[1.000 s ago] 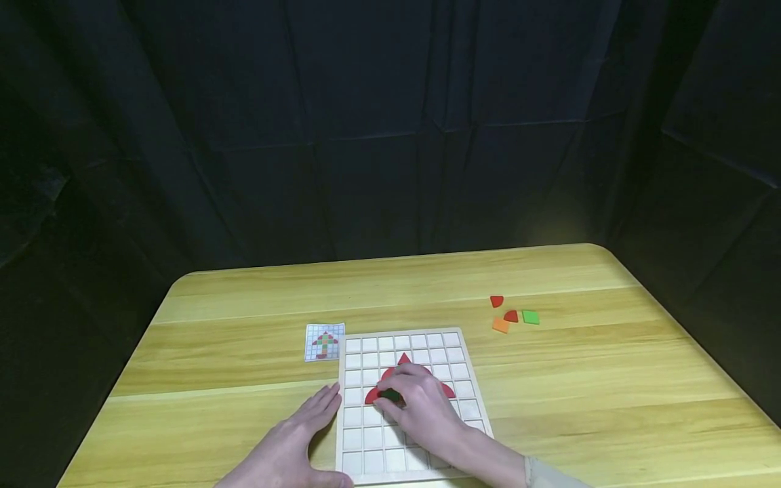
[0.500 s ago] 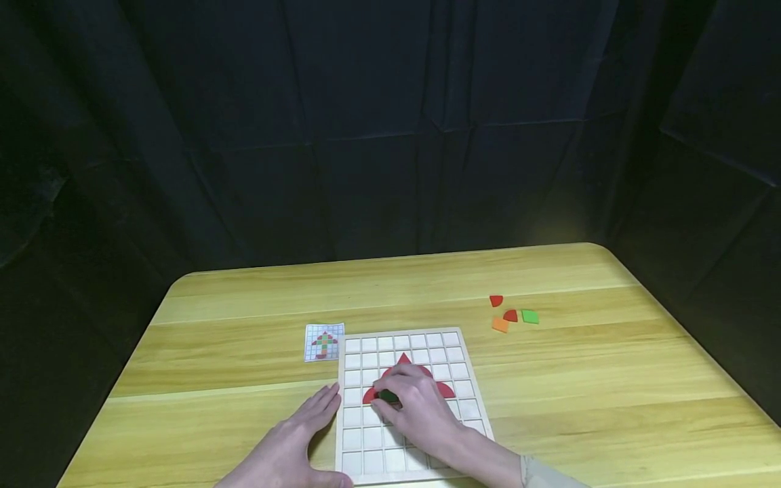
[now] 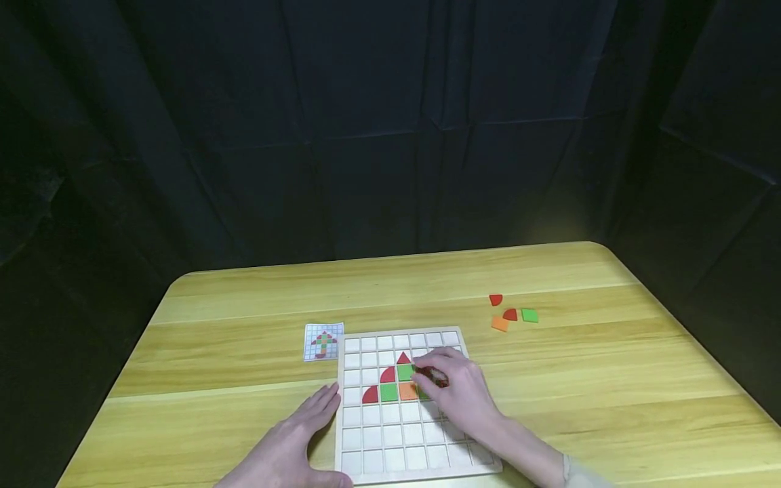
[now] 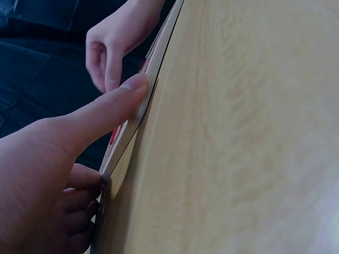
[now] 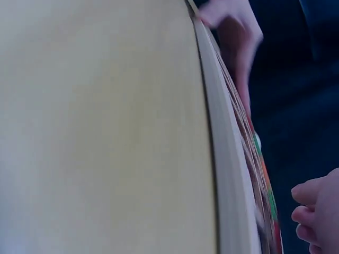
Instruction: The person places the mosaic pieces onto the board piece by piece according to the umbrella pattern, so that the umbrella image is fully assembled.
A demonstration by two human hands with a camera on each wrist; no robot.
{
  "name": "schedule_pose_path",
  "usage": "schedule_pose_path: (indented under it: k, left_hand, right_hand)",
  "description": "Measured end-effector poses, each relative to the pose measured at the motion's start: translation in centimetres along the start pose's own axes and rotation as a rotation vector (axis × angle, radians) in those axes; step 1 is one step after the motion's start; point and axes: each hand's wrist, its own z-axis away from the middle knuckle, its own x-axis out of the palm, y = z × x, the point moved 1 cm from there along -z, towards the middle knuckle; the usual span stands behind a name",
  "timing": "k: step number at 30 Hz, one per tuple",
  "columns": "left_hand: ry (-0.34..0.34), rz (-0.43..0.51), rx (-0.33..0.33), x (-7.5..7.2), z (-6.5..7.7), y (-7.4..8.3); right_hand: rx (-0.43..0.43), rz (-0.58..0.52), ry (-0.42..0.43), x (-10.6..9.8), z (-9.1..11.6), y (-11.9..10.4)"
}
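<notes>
In the head view a white gridded board (image 3: 390,457) lies on the table. Red, green and orange pieces sit in its cells: a red triangle (image 3: 403,358), green squares (image 3: 388,392), an orange square (image 3: 407,391) and red quarter circles (image 3: 370,394). My left hand (image 3: 299,440) touches the board's left and front edges with its fingers and thumb extended. Above the board's right half is my right hand (image 3: 457,390), fingers loosely bent, over pieces it partly hides. No piece shows between its fingers (image 5: 307,193) in the right wrist view, where they stand apart from the board.
A small pattern card (image 3: 323,341) lies at the board's upper left corner. To the right, on the wooden table (image 3: 579,379), are two red quarter circles (image 3: 510,314), an orange square (image 3: 500,324) and a green square (image 3: 529,315). A dark curtain (image 3: 378,190) hangs behind.
My right hand has moved rightward from the left part of the pattern, uncovering green squares and the orange square. The left hand has stayed at the board's edge.
</notes>
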Motion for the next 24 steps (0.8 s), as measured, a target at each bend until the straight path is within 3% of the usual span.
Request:
schedule_pose_path:
  k: [5,12,24]
  left_hand:
    - [-0.008,0.0,-0.007,-0.1,0.0,0.0]
    - [0.011,-0.016,0.014,0.0,0.1,-0.1]
    - [0.012,-0.017,0.026,0.1,0.0,-0.1]
  right_hand:
    - [0.088,0.078,0.063,-2.9,0.1,3.5]
    - [0.148,0.204,0.147,-6.3,0.2,8.3]
    - [0.236,0.295,0.261,-10.2,0.0,13.1]
